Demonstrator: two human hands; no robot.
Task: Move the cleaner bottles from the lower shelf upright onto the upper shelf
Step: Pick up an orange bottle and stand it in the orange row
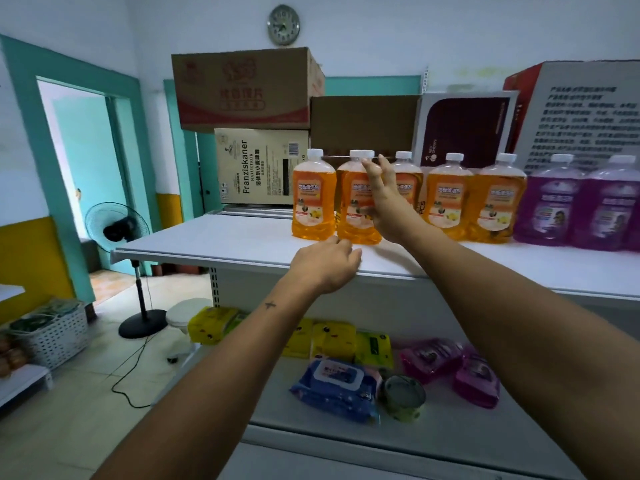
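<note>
wall clock, stacked cartons, standing fan

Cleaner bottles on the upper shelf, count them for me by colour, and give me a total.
Orange cleaner bottles: 5
Purple cleaner bottles: 2
Total: 7, all upright on the upper shelf. The right hand partly hides the third orange one.
</note>
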